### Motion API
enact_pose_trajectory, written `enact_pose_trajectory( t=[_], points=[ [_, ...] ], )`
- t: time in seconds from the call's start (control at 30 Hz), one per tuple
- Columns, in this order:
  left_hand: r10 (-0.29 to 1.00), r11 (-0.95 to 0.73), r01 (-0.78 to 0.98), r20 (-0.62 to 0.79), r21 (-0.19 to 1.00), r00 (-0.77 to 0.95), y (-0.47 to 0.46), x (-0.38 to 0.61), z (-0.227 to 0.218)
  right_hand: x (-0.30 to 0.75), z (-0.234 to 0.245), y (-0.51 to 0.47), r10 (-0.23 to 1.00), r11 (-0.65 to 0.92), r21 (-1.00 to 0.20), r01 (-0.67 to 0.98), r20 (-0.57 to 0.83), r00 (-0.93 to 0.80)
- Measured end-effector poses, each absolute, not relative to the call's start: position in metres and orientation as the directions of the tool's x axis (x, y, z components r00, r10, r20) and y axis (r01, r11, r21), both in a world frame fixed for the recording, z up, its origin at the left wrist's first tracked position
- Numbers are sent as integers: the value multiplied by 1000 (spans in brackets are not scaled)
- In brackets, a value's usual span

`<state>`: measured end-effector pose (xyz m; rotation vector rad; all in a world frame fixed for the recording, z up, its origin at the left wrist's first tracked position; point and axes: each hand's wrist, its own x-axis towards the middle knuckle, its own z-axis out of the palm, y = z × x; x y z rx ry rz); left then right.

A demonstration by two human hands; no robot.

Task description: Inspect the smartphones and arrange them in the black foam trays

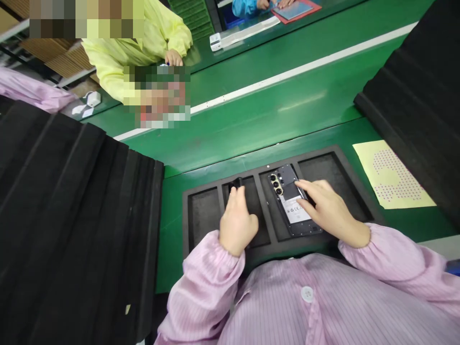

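Note:
A phone (294,203) with its inner back exposed, showing camera lenses and a white label, lies in a compartment of a black foam tray (273,235). Its right side overlaps the divider. My right hand (328,208) has thumb and forefinger on that right side, gripping the edge. My left hand (237,223) reaches into the neighbouring compartment, fingers pressed together at a small black piece (236,182). Most of that piece is hidden by the fingertips, so its kind does not show.
Stacked black foam trays (75,215) rise at left, and another stack (413,81) at right. A yellow sheet with dots (398,177) lies beside the tray. Beyond runs a green conveyor belt (273,100); across it sits a co-worker in a yellow sleeve (118,72).

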<state>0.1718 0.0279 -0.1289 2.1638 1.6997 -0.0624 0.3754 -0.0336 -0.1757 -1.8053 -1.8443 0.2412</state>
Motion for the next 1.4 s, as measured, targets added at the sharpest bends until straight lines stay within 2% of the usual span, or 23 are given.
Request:
enact_pose_trajectory(
  t=[0.07, 0.1, 0.17, 0.23, 0.3, 0.37, 0.43, 0.5, 0.6, 0.67, 0.73, 0.8, 0.9, 1.0, 1.17, 1.3, 1.4],
  points=[
    [962, -48, 947, -242, 316, 129, 29, 152, -125, 375, -175, -39, 947, 177, -332, 927, 314, -68],
    [971, 19, 942, -232, 335, 63, 30, 142, -125, 378, -175, -41, 943, 206, -304, 930, 316, -106],
    [979, 115, 897, -203, 426, -29, 31, 124, -130, 386, -178, -45, 942, 245, -332, 911, 303, -143],
    [974, 193, 768, -215, 610, -74, 31, 113, -143, 391, -180, -49, 941, 262, -358, 896, 300, -156],
    [965, 251, 596, -249, 763, -87, 28, 113, -161, 391, -182, -52, 934, 281, -324, 903, 307, -181],
    [976, 206, 553, -210, 807, -58, 23, 121, -179, 387, -182, -54, 928, 299, -250, 921, 302, -220],
    [997, 24, 658, -69, 752, 42, 17, 132, -193, 380, -181, -55, 926, 309, -184, 933, 284, -251],
    [975, -199, 755, 48, 625, 218, 12, 140, -201, 375, -180, -58, 919, 333, -136, 933, 269, -288],
    [884, -434, 766, 61, 473, 463, 10, 140, -200, 370, -176, -65, 915, 362, -114, 925, 234, -329],
    [856, -489, 756, 77, 435, 511, 14, 129, -194, 369, -174, -72, 923, 350, -137, 927, 216, -317],
    [892, -447, 790, 144, 419, 428, 20, 110, -188, 371, -173, -82, 932, 334, -172, 927, 205, -298],
    [945, -327, 846, 177, 420, 277, 26, 88, -185, 376, -175, -90, 933, 337, -192, 922, 202, -299],
    [984, -176, 882, 58, 437, 168, 24, 67, -191, 388, -181, -98, 922, 359, -198, 912, 230, -312],
    [967, -184, 869, -73, 460, 243, 9, 66, -203, 398, -184, -96, 919, 360, -218, 907, 250, -305],
    [948, -226, 828, -79, 512, 308, -12, 81, -208, 394, -177, -80, 943, 280, -239, 930, 248, -221],
    [953, -197, 827, -94, 526, 287, -11, 82, -193, 370, -169, -59, 933, 277, -174, 945, 285, -220],
    [970, -199, 828, -16, 525, 243, 3, 84, -180, 350, -163, -40, 962, 165, -45, 985, 228, -151]
  ],
)
